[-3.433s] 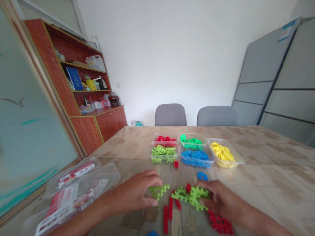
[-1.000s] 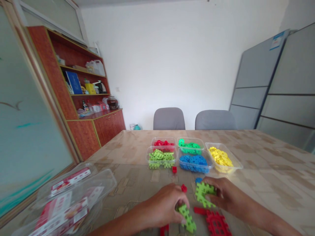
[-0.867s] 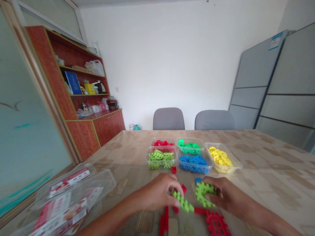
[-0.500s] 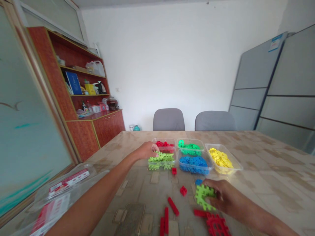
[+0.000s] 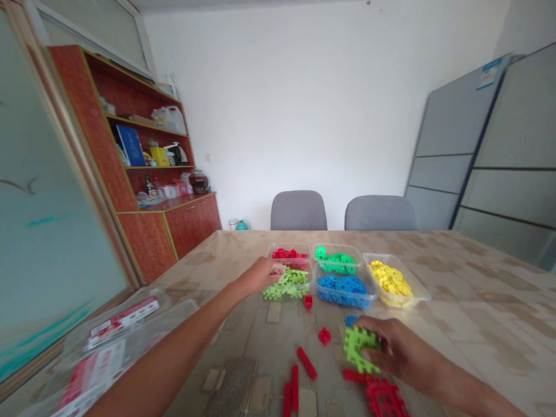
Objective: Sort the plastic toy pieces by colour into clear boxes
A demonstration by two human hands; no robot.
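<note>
My left hand (image 5: 260, 274) reaches over the left rim of a clear tub (image 5: 311, 285) filled with light green notched building pieces (image 5: 292, 281). Its fingers are curled down against those pieces; whether one is pinched between them is hidden. Lower right, my right hand (image 5: 391, 346) grips a light green notched building piece (image 5: 358, 348) by its right side, just above the table. Close below that hand lie a red notched panel (image 5: 384, 397) and a red bar (image 5: 353, 375). A blue piece (image 5: 351, 320) shows behind the held one.
Other tubs hold red pieces (image 5: 288, 253), green discs (image 5: 340, 263), blue discs (image 5: 346, 288) and yellow discs (image 5: 390, 280). Red bars (image 5: 307, 363) and small red connectors (image 5: 324, 336) lie on the table (image 5: 243, 330). Clear lids (image 5: 125, 324) sit left; two grey chairs (image 5: 299, 211) stand behind.
My left hand has shifted slightly down and left, and the light green piece raised by its fingers now sits lower among the others. My right hand has barely moved.
</note>
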